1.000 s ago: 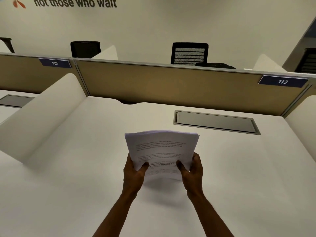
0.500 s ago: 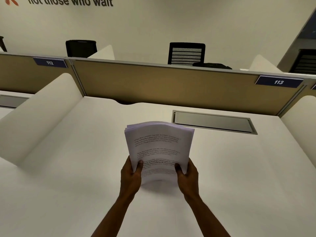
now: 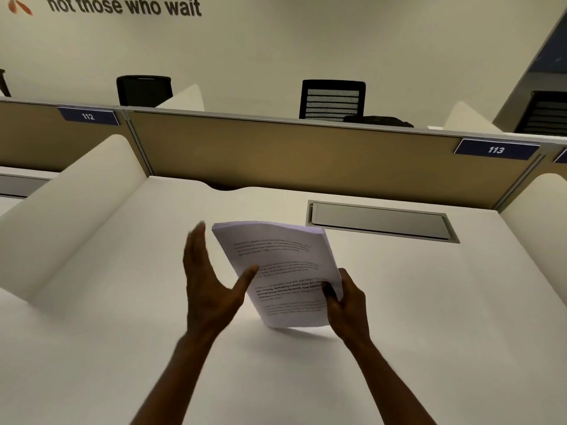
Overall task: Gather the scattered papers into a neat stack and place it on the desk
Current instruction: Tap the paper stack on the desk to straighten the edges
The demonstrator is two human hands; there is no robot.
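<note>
Right hand (image 3: 348, 305) grips paper stack (image 3: 282, 271) at its right edge, stack tilted, bottom edge on desk (image 3: 429, 302) mid-area. Left hand (image 3: 208, 286) released, fingers spread, beside stack's left edge.

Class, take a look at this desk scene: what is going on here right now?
A person stands at a white desk holding a stack of papers, tilted on its lower edge just above or on the desktop. The right hand grips the stack's lower right side, thumb on the top sheet. The left hand is open beside the stack's left edge, only its thumb touching. The stack is not yet laid flat.
</note>
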